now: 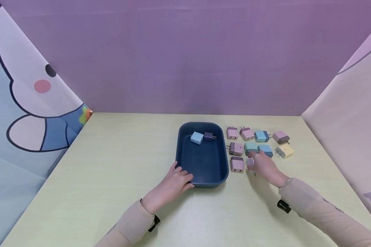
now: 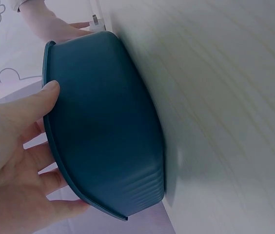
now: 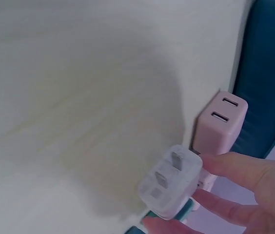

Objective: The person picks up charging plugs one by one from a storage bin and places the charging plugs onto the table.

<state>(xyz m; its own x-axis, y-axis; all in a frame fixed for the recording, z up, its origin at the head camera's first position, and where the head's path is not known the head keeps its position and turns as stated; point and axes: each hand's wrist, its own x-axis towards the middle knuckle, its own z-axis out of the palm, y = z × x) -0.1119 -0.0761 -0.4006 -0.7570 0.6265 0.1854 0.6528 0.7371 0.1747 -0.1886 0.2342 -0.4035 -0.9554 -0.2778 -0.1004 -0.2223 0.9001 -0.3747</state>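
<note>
My left hand (image 1: pixel 172 182) grips the near left corner of a dark blue plastic bin (image 1: pixel 201 168). In the left wrist view the thumb presses the outer side of the bin's rim, and the other fingers reach over it. Between the thumb and fingers of my right hand (image 1: pixel 265 167) is a white charger plug (image 3: pixel 170 181), its flat metal prongs showing in the right wrist view. A pink charger (image 3: pixel 221 122) stands right beside those fingertips. Inside the bin lie a light blue charger (image 1: pixel 197 138) and a dark purple one (image 1: pixel 208 136), near its far end.
Right of the bin, several chargers sit in loose rows: pink ones (image 1: pixel 232 133), blue ones (image 1: pixel 261 136), a teal one (image 1: pixel 250 147) and a yellow one (image 1: pixel 285 150). A purple wall (image 1: pixel 185 58) closes off the table's (image 1: pixel 117 147) far edge, with printed panels at both sides.
</note>
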